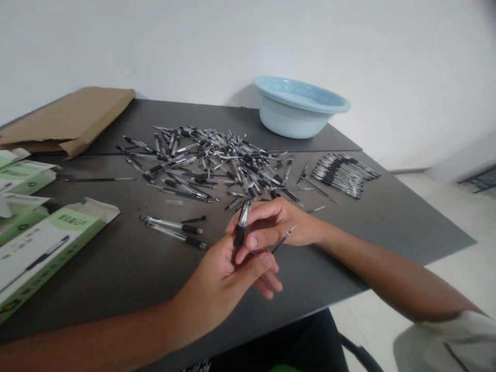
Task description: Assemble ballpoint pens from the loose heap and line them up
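My right hand (284, 219) is closed around a pen (241, 230) with a black grip and clear tip section, its tip end pointing up. The pen's lower part is hidden among the fingers of both hands. A thin dark refill (283, 239) with a metal tip sticks out past the thumb of my left hand (228, 274), whose fingers are pinched on it. The two hands touch above the table's near side. To their left lie two clear pens (174, 230) with black grips and a small black piece (194, 219).
A large heap of pen parts (217, 160) spreads behind my hands. Pens in a neat row (343, 173) lie to the right. A light-blue basin (298, 108) stands at the back. Green-white boxes (50, 248) and a brown paper package (73, 116) occupy the left.
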Action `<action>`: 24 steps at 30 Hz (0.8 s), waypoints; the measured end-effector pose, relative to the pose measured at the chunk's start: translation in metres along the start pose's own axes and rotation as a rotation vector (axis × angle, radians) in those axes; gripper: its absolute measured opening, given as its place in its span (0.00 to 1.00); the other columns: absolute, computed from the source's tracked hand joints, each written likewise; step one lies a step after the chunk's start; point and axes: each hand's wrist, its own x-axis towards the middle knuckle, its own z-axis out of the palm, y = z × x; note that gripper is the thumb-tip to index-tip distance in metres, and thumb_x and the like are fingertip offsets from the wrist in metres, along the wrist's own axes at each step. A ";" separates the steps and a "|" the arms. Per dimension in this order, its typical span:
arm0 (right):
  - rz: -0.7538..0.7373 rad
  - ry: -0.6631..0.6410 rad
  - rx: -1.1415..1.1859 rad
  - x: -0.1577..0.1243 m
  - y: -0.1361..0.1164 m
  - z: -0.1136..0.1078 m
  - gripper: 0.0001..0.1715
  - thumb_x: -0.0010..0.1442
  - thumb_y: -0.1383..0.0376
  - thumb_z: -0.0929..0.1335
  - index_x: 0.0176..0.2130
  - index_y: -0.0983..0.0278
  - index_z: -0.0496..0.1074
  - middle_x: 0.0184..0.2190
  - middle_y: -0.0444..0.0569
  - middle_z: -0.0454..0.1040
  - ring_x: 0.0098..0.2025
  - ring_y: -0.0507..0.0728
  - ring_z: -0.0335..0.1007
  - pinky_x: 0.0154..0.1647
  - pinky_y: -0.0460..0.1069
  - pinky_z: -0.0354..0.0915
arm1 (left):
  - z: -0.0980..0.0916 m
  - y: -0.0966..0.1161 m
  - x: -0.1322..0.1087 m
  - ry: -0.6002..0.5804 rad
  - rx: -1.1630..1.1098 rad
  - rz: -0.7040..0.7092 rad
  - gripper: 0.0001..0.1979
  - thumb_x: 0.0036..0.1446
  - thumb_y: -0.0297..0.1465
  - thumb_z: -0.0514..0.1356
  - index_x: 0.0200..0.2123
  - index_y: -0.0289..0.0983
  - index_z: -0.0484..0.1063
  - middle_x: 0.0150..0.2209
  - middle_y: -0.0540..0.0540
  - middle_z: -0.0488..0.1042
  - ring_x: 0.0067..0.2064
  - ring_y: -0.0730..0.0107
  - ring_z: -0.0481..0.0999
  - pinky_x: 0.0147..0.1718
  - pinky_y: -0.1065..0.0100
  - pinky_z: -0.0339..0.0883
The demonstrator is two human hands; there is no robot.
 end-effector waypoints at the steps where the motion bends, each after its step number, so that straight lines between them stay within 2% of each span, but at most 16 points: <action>1: -0.013 0.001 0.002 0.001 0.000 0.001 0.12 0.66 0.67 0.77 0.50 0.59 0.86 0.48 0.48 0.84 0.50 0.52 0.81 0.57 0.48 0.74 | 0.000 0.000 0.000 -0.004 -0.002 -0.004 0.16 0.67 0.34 0.71 0.50 0.36 0.69 0.33 0.52 0.81 0.29 0.75 0.85 0.29 0.78 0.81; 3: -0.023 0.003 -0.004 0.002 -0.002 0.002 0.11 0.67 0.66 0.77 0.49 0.59 0.86 0.45 0.48 0.85 0.48 0.53 0.82 0.55 0.49 0.75 | -0.001 0.000 0.000 -0.004 0.003 -0.004 0.17 0.66 0.34 0.71 0.50 0.37 0.67 0.32 0.53 0.81 0.28 0.76 0.84 0.28 0.78 0.80; 8: 0.020 0.067 0.025 0.001 -0.006 0.004 0.12 0.69 0.63 0.76 0.51 0.60 0.85 0.43 0.47 0.84 0.41 0.51 0.80 0.48 0.48 0.76 | -0.002 0.000 0.000 0.023 0.056 0.040 0.16 0.66 0.34 0.71 0.41 0.38 0.65 0.32 0.52 0.81 0.29 0.73 0.85 0.29 0.75 0.81; 10: 0.015 0.126 0.019 0.000 -0.007 0.002 0.13 0.70 0.61 0.75 0.53 0.60 0.85 0.42 0.46 0.84 0.40 0.50 0.79 0.50 0.48 0.74 | -0.001 0.001 0.000 0.033 0.062 0.063 0.17 0.66 0.32 0.71 0.43 0.39 0.64 0.32 0.54 0.80 0.29 0.72 0.86 0.29 0.75 0.80; 13: -0.029 0.247 -0.035 -0.002 -0.009 -0.004 0.13 0.71 0.58 0.75 0.52 0.60 0.84 0.48 0.47 0.85 0.45 0.51 0.78 0.53 0.48 0.72 | -0.001 0.002 0.000 0.038 0.063 0.037 0.18 0.68 0.31 0.70 0.48 0.40 0.62 0.31 0.56 0.81 0.30 0.72 0.86 0.30 0.75 0.79; 16: -0.087 0.393 -0.047 -0.004 -0.017 -0.015 0.12 0.72 0.55 0.73 0.49 0.58 0.82 0.51 0.48 0.85 0.46 0.52 0.77 0.48 0.47 0.70 | -0.001 0.001 0.000 0.026 0.047 0.002 0.20 0.68 0.32 0.70 0.52 0.41 0.60 0.32 0.56 0.82 0.32 0.72 0.87 0.32 0.75 0.78; 20: -0.191 0.691 -0.083 -0.010 -0.041 -0.041 0.14 0.70 0.49 0.72 0.47 0.55 0.75 0.40 0.44 0.82 0.39 0.53 0.75 0.38 0.47 0.69 | -0.003 -0.001 0.001 0.011 0.057 -0.027 0.25 0.66 0.33 0.72 0.55 0.41 0.60 0.32 0.56 0.81 0.33 0.70 0.86 0.32 0.73 0.78; 22: -0.268 0.859 -0.200 -0.017 -0.057 -0.066 0.15 0.70 0.48 0.72 0.47 0.54 0.74 0.38 0.43 0.78 0.36 0.53 0.72 0.35 0.47 0.68 | -0.004 -0.001 0.002 0.008 0.068 -0.029 0.25 0.65 0.33 0.72 0.55 0.41 0.60 0.32 0.56 0.80 0.34 0.70 0.86 0.33 0.72 0.77; 24: -0.289 1.014 -0.359 -0.029 -0.070 -0.100 0.17 0.70 0.47 0.71 0.48 0.55 0.75 0.38 0.45 0.76 0.37 0.53 0.72 0.36 0.48 0.69 | -0.005 -0.002 0.002 -0.003 0.084 -0.031 0.24 0.65 0.34 0.72 0.54 0.41 0.61 0.33 0.56 0.80 0.34 0.70 0.85 0.34 0.71 0.77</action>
